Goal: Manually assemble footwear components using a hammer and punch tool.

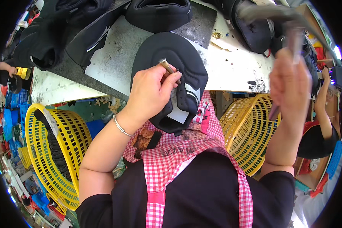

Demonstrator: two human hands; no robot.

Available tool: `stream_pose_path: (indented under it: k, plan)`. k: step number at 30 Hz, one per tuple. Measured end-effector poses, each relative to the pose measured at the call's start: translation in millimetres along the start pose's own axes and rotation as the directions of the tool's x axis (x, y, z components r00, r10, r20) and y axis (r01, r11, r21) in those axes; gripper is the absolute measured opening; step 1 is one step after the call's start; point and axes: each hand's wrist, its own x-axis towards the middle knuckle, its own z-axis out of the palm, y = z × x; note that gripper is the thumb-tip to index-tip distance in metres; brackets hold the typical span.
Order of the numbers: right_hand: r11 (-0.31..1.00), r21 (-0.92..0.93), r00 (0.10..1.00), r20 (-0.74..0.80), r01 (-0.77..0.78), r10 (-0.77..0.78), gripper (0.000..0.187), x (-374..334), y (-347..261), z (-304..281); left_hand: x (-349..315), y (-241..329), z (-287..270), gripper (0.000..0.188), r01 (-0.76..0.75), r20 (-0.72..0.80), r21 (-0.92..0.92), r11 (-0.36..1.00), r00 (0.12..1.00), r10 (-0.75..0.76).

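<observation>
A black shoe upper (155, 47) lies over the table's near edge, its eyelet flap and white patch turned toward me. My left hand (150, 91) is closed around a short metal punch (163, 61) and holds it on the upper, beside a row of small holes. The punch's lower tip is hidden by my fingers. At the right, my right hand (290, 81) grips a hammer (294, 40), raised above the table and smeared by motion. The hammer's head is above the far right of the table, apart from the punch.
More black shoe uppers (157, 17) lie along the table's far side and left. Yellow plastic baskets stand below it, one at the left (74, 125) and one at the right (250, 129). Dark scraps dot the white tabletop (231, 72). Another person's arm (323, 106) shows at far right.
</observation>
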Motion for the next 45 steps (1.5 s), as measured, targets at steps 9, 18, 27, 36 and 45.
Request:
stream_pose_path:
  k: [9,18,27,36,45]
  plan:
    - [0.859,-0.505,0.941,0.244,-0.081,0.232,0.023,-6.7,28.0,0.2,12.7,6.7,-0.2,0.016,0.118,0.035,-0.140,0.983,0.993,-0.114]
    - [0.874,0.470,0.992,-0.090,0.122,-0.090,0.021,1.9,-32.3,-5.7,16.0,8.2,4.9,0.013,-0.271,-0.031,0.313,0.910,0.955,0.295]
    - [0.894,-0.443,0.891,0.372,-0.074,0.258,0.022,-51.1,47.6,30.5,16.2,-7.0,-4.5,0.020,0.016,-0.129,-0.358,0.934,0.989,-0.067]
    - [0.863,-0.492,0.871,0.367,-0.115,0.325,0.034,-33.0,35.8,28.1,-48.7,7.7,-20.9,0.016,0.154,0.064,-0.086,0.984,0.987,-0.149]
    - [0.742,0.669,0.896,0.307,0.036,-0.321,0.025,-32.4,-20.1,-15.1,-61.0,13.8,-4.9,0.015,-0.290,-0.014,0.426,0.857,0.945,0.326]
